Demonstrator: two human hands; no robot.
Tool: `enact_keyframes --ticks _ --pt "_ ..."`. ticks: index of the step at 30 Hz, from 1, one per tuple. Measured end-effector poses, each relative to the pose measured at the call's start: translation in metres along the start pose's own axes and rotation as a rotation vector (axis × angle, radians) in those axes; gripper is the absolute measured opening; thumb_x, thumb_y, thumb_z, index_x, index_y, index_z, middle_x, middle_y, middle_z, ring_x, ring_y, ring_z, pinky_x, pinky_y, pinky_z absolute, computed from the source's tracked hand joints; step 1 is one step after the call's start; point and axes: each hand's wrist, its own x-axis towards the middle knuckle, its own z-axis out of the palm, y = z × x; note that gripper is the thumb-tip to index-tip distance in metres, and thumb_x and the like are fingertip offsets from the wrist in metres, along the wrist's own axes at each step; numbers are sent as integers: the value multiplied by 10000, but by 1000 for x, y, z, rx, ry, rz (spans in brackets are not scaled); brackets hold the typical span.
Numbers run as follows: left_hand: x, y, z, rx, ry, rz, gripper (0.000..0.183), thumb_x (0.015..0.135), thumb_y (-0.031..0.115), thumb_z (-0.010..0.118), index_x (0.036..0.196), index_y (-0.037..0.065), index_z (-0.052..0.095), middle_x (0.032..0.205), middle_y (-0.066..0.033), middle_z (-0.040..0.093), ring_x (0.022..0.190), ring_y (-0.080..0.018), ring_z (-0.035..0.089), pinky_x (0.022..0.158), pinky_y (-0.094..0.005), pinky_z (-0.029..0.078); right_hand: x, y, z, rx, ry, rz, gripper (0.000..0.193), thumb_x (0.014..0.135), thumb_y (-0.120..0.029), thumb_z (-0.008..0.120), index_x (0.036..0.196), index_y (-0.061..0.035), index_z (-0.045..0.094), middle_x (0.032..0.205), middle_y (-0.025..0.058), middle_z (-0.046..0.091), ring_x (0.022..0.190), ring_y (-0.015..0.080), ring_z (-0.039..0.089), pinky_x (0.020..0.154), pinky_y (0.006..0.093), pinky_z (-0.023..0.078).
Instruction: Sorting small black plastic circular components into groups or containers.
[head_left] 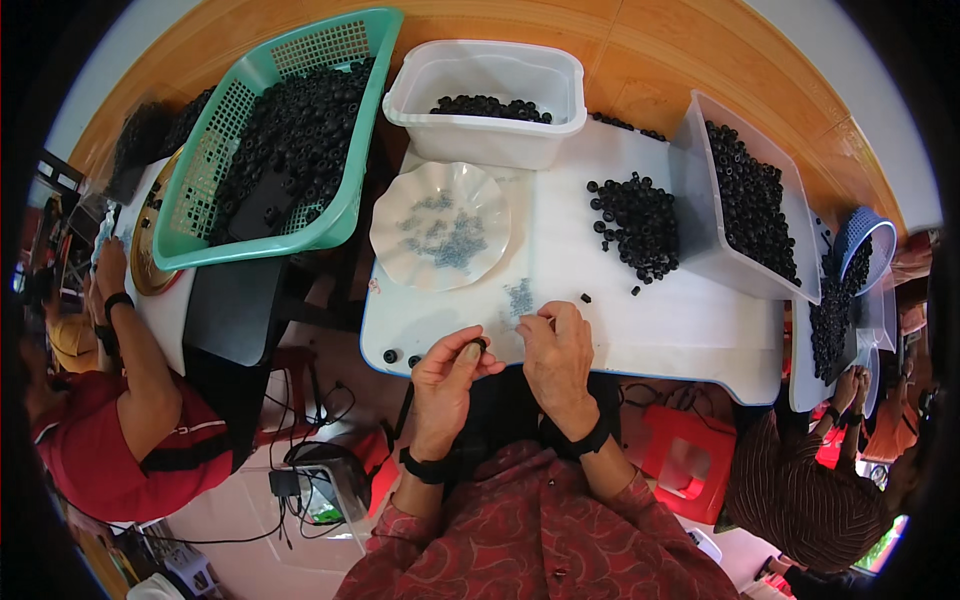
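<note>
Near the front edge of the white table (690, 340), my left hand (445, 390) pinches a small round black part (479, 344) between thumb and fingers. Just to its right, my right hand (560, 365) has its fingertips pressed together; whatever they hold, if anything, is too small to make out. Beyond my fingertips lies a little pile of tiny grey metallic pieces (519, 297). More such pieces are spread on a cream plate with a wavy rim (393, 225). Two loose black parts (390, 356) sit left of my left hand, and a single black piece (586, 298) lies beyond my right hand.
Black parts are heaped (640, 228) on the table's right half. A white tub (490, 135), a green basket (345, 215) and a translucent bin (715, 215) hold more. Co-workers sit left and right. Red stools (672, 460) and cables (290, 500) are below.
</note>
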Motion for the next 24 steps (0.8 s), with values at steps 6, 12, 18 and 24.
enact_keyframes --ticks 6,12,18,24 --pt "-1 -1 1 15 2 5 246 966 37 528 1190 -48 583 1033 -131 646 833 -152 638 789 -357 583 -2 5 3 155 89 75 124 773 -2 684 882 -55 655 897 89 550 766 290 542 651 370 445" --pt "-2 0 1 10 -1 9 244 966 29 532 1188 -51 589 1017 -110 638 826 -139 641 794 -330 586 -3 11 5 169 98 70 170 800 16 654 956 -51 638 871 101 580 723 299 551 636 371 459" --pt "-3 -1 2 8 6 2 239 967 32 532 1183 -53 591 1011 -105 636 829 -135 637 801 -328 584 -7 13 -6 573 26 376 92 939 -44 565 995 2 621 873 87 659 648 131 565 621 238 473" --pt "-6 -1 4 10 4 -13 241 967 33 533 1187 -46 590 1019 -102 634 840 -135 634 809 -332 582 -8 16 -18 879 -41 569 123 967 -61 536 1013 4 630 909 57 669 672 66 533 632 198 455"
